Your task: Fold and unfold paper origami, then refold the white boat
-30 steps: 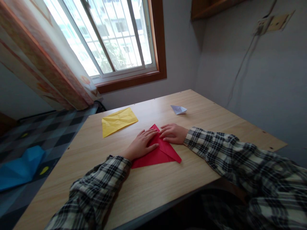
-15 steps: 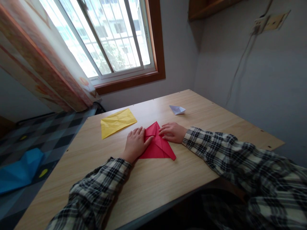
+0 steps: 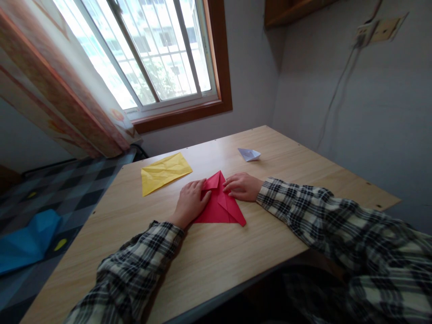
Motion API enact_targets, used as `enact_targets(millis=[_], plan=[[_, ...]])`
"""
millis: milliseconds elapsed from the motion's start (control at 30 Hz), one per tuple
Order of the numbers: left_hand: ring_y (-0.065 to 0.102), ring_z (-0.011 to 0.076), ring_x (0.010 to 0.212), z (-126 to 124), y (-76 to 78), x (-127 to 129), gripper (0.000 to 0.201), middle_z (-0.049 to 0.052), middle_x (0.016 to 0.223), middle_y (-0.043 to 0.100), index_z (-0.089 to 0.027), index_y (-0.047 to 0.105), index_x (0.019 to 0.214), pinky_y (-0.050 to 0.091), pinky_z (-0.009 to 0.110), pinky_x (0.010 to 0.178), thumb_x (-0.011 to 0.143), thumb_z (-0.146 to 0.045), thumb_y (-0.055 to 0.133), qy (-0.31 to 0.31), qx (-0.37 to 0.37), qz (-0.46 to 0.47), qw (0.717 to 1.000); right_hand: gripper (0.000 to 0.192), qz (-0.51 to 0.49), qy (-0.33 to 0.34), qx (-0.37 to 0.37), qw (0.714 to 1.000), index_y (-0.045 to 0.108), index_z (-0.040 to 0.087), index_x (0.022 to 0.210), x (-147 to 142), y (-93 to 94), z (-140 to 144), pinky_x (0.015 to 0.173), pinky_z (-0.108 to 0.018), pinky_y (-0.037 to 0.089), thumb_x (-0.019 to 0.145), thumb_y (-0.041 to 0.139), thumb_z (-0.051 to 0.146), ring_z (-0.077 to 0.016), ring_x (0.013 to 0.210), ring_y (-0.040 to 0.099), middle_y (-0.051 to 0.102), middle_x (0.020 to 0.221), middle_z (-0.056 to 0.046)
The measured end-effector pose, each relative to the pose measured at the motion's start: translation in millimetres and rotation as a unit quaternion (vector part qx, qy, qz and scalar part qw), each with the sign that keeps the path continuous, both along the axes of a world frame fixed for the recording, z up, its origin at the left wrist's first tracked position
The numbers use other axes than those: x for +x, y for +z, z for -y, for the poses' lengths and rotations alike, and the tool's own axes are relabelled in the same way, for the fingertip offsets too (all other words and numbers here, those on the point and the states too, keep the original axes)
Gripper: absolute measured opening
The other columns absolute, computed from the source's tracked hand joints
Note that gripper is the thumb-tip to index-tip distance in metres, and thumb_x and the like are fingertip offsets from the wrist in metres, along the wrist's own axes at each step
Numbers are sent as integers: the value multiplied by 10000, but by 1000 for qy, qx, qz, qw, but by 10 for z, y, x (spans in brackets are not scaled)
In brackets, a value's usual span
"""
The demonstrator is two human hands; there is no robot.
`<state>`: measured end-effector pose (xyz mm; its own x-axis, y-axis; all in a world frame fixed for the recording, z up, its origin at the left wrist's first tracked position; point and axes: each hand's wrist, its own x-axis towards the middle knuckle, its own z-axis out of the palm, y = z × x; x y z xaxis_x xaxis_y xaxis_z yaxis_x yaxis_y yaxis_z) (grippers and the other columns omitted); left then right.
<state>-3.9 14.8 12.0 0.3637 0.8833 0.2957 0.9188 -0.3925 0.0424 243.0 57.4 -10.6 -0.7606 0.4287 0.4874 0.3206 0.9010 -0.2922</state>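
**No legible text from my seat**

I can read no words, labels, brands or numbers anywhere in my head view. The red paper [image 3: 221, 207], the yellow sheet [image 3: 165, 172] at ten o'clock and the white folded paper [image 3: 249, 154] at one o'clock are all unprinted.

Your left hand [image 3: 189, 202] covers the left edge of the red paper [image 3: 221, 208], so you cannot see how the fold runs beneath the palm. The fingers [image 3: 230, 184] of your right hand [image 3: 243, 186] hide the paper's right slope near the tip. The small white folded piece [image 3: 249, 154] is too small to make out its form. The picture's edge cuts off the blue sheet [image 3: 27, 240] on the floor, the tabletop [image 3: 216, 261] at its near corner, and both sleeves.
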Motion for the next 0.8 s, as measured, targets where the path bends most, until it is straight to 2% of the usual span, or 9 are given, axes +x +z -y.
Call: enact_targets(millis=[233,500,800], plan=[[555,262,1164,5,12,1,429,109,1252,618,-183,528,1290,408,426,1048,916,-384,466,-37,-4,31,999,203,-16,9,7,1000,740,208,971,-2,-8,0,910,-380,487,893,578,302,-195,984,662,729,1053,-84],[557,261,1139,46,77,28,396,90,1239,618,-217,543,1288,407,428,1039,923,-347,457,-78,8,14,997,208,-23,12,7,1000,744,206,951,-11,-4,-2,861,-363,492,898,575,314,-186,918,672,739,1002,-79],[598,240,1072,66,95,49,270,72,1202,659,-217,666,1106,454,435,978,925,-266,472,-114,35,-7,993,183,-32,15,6,999,745,198,938,-23,-4,10,850,-344,503,890,590,285,-177,895,675,739,985,-78]])
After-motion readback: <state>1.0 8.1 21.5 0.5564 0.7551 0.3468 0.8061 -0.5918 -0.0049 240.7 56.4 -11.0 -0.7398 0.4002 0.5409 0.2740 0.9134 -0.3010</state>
